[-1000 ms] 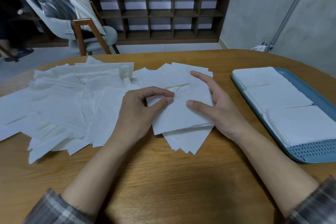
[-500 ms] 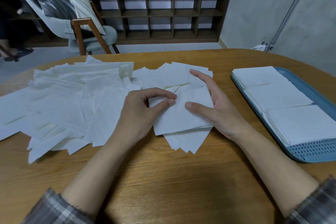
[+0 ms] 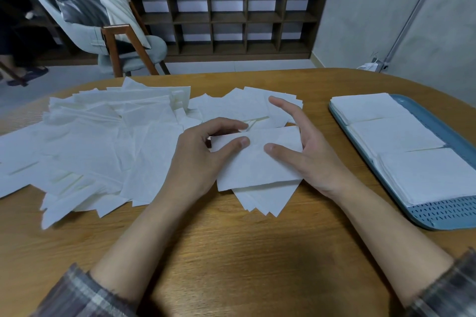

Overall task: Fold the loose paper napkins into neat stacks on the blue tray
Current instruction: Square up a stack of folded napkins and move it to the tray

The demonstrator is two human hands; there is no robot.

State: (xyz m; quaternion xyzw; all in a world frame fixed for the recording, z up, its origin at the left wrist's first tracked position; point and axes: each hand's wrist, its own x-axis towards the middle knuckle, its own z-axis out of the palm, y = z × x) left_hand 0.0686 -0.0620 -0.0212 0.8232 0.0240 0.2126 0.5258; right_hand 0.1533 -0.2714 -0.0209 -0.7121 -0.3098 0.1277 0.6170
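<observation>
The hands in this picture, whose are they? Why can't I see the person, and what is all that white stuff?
There is no machine here, only a person. A small camera sits on the person's head and looks down, so you see what they see: their own two arms and hands. The left hand pinches the edge of one paper napkin between thumb and finger; the napkin looks partly folded over. The right hand is open, with its thumb resting on the same napkin. To the left, a big pile of loose napkins lies spread on the wooden table. On the right is a blue tray with three neat stacks of folded napkins in a row. Behind the table are a chair and shelves.
</observation>
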